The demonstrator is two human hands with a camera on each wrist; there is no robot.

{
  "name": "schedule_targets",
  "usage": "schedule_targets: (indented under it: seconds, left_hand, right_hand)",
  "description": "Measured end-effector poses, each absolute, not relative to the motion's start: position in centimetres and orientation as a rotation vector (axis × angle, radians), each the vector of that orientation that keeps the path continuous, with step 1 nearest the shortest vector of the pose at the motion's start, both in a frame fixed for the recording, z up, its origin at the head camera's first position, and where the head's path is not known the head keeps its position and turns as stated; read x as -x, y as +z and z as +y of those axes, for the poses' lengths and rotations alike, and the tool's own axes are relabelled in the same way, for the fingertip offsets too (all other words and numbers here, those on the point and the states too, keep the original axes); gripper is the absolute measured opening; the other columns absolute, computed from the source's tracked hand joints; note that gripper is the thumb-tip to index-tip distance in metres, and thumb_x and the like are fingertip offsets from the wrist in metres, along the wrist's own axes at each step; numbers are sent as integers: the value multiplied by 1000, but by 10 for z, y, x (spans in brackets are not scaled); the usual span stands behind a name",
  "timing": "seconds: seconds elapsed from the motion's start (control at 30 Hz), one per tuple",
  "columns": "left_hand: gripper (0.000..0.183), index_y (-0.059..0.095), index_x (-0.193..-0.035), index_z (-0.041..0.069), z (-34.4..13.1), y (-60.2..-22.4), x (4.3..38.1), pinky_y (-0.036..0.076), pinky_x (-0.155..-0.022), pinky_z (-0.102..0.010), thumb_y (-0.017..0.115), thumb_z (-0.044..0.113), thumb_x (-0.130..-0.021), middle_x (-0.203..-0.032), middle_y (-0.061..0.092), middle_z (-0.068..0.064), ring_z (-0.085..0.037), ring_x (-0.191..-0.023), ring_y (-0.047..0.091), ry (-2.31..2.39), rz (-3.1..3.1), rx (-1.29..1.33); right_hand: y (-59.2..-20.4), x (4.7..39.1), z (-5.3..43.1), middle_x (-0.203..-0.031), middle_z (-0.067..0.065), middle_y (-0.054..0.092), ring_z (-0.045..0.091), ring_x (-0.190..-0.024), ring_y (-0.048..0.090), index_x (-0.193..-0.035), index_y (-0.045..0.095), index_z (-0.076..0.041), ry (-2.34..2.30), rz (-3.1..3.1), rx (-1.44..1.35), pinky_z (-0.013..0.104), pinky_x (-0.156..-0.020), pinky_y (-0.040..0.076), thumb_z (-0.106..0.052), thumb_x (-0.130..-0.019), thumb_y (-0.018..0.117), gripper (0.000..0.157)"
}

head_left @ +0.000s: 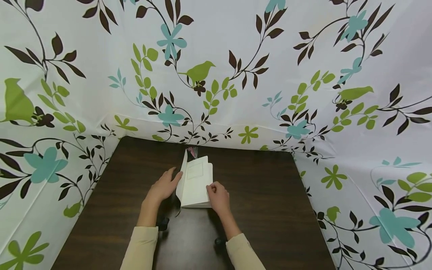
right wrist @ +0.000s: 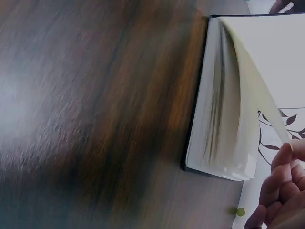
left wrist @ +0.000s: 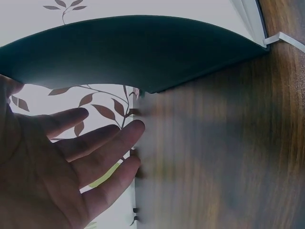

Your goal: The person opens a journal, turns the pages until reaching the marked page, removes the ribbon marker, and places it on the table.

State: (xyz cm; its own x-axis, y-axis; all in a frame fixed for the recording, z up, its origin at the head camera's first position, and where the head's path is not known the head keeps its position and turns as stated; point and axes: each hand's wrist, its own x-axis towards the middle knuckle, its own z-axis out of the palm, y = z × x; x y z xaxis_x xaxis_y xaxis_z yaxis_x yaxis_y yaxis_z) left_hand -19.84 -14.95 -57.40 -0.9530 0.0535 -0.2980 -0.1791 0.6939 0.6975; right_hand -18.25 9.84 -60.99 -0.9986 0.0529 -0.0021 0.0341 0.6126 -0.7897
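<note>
A notebook (head_left: 195,183) with white pages and a dark cover lies open on the table. My left hand (head_left: 164,185) is at its left side, fingers spread and fairly straight, with the thumb by the raised front cover (left wrist: 138,52). In the left wrist view that cover bends in a curve above the left hand (left wrist: 86,157). My right hand (head_left: 220,195) is at the notebook's right edge. Its thumb and fingertips pinch the edge of a page (right wrist: 259,81), which lifts away from the stack in the right wrist view.
The dark wood-grain table (head_left: 270,210) extends on both sides of the notebook. A small pink and clear item (head_left: 193,151) lies behind it. A white ribbon (left wrist: 288,40) sticks out from the notebook. Patterned fabric (head_left: 216,67) with leaves and birds hangs around the table.
</note>
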Motion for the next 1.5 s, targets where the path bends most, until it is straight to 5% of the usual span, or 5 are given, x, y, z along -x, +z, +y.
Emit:
schedule_targets:
  seconds: [0.5, 0.7, 0.93, 1.13, 1.5]
  left_hand:
    - [84, 17, -173, 10, -147, -574, 201, 25, -121, -79, 34, 65, -112, -176, 23, -28, -54, -159, 29, 1182, 2641, 66]
    - [47, 48, -158, 14, -146, -565, 200, 49, -106, -70, 53, 29, -114, -162, 51, -19, -45, -134, 62, 1182, 2905, -177]
    - [39, 74, -119, 14, -149, -564, 197, 55, -97, -60, 50, 45, -115, -132, 73, -12, -39, -110, 72, 1080, 3032, -169]
    - [30, 69, -96, 15, -164, -571, 190, 50, -72, -47, 61, 40, -111, -117, 74, -10, -26, -79, 63, 1040, 3013, -22]
    - [29, 55, -125, 7, -182, -590, 177, 42, -64, -43, 53, 32, -113, -116, 71, -23, -29, -73, 58, 1128, 2867, 195]
  right_hand:
    - [-606, 183, 97, -71, -3, 55, 12, -62, 49, -102, 77, -9, 1630, -2757, 13, 30, -61, 43, -29, -110, 62, 26]
    - [-593, 183, 82, -117, 15, 77, 24, -102, 73, -137, 71, -6, 1804, -2686, -215, 39, -87, 57, -37, -114, 54, 42]
    - [-587, 172, 56, -156, -2, 62, 22, -146, 55, -166, 42, -29, 1710, -2834, -524, 51, -113, 48, -55, -114, 43, 58]
    - [-596, 162, 45, -153, -10, 63, 17, -147, 54, -162, 49, -31, 1421, -2910, -771, 48, -120, 46, -55, -115, 41, 53]
    - [-613, 178, 70, -144, 2, 71, 20, -135, 65, -137, 72, -17, 780, -2792, -994, 44, -111, 53, -26, -110, 61, 31]
